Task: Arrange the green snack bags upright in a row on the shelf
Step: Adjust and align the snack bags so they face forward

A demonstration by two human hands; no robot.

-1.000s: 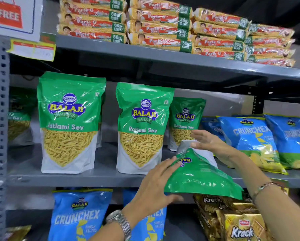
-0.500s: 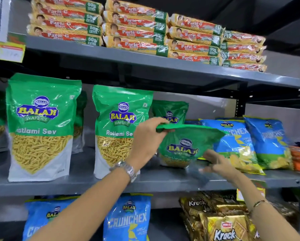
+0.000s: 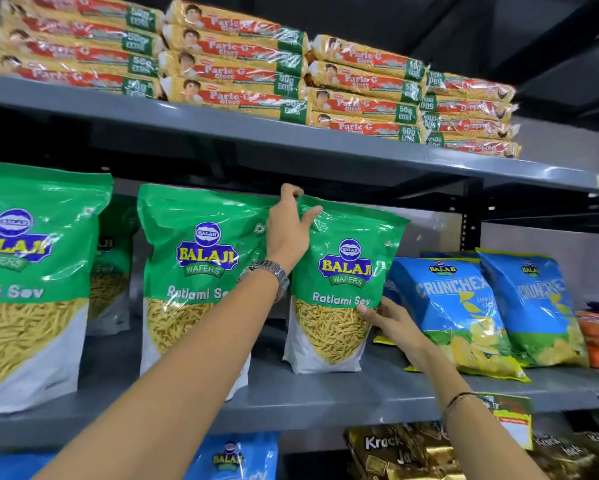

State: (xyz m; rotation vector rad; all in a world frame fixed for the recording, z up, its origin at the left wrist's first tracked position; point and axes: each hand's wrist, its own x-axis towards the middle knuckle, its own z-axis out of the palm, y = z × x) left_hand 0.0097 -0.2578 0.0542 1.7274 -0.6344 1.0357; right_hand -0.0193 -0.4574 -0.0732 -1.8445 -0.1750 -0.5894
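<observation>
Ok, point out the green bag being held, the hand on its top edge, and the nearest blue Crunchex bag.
held green bag (image 3: 345, 268): head view, on its logo.
left hand (image 3: 287, 233): head view, back of hand.
blue Crunchex bag (image 3: 447, 306): head view, front panel.

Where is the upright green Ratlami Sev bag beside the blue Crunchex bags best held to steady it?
Pinch the flat sealed top edge of the green bag from the front, as the left hand does; the filled bottom already stands on the shelf.
</observation>
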